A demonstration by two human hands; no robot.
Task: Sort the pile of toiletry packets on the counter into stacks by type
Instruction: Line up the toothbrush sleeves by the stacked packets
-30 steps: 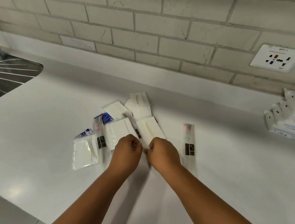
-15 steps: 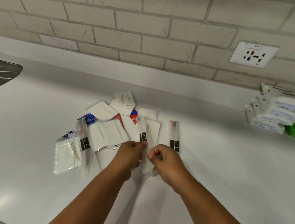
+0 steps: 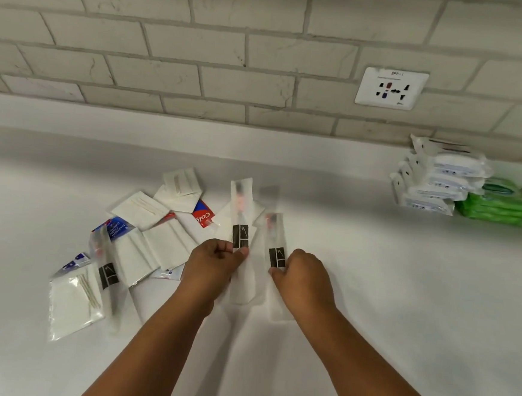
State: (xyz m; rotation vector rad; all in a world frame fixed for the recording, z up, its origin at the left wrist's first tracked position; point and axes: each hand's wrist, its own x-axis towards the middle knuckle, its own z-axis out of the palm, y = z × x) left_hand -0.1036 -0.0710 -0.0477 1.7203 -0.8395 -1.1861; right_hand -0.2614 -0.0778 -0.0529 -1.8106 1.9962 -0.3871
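Half a second ago both hands met over one long sleeve packet at the near edge of the pile. Now they work apart, each on its own sleeve. This indicates that the long black-labelled sleeves are being drawn out of the pile as one type.

Left hand (image 3: 214, 264): fingers curled, thumb and forefinger pinching the lower part of a long clear sleeve packet (image 3: 240, 215) just below its black label. The sleeve stands raised and blurred.

Right hand (image 3: 304, 281): fingers curled round the edge of a second sleeve packet (image 3: 276, 246), which lies on the worktop (image 3: 402, 287) just beside the first.

The remaining pile (image 3: 144, 235) lies to the left: flat white packets, red-and-blue packets, and a third long sleeve (image 3: 107, 267) not yet collected. No finished stack is visible yet.
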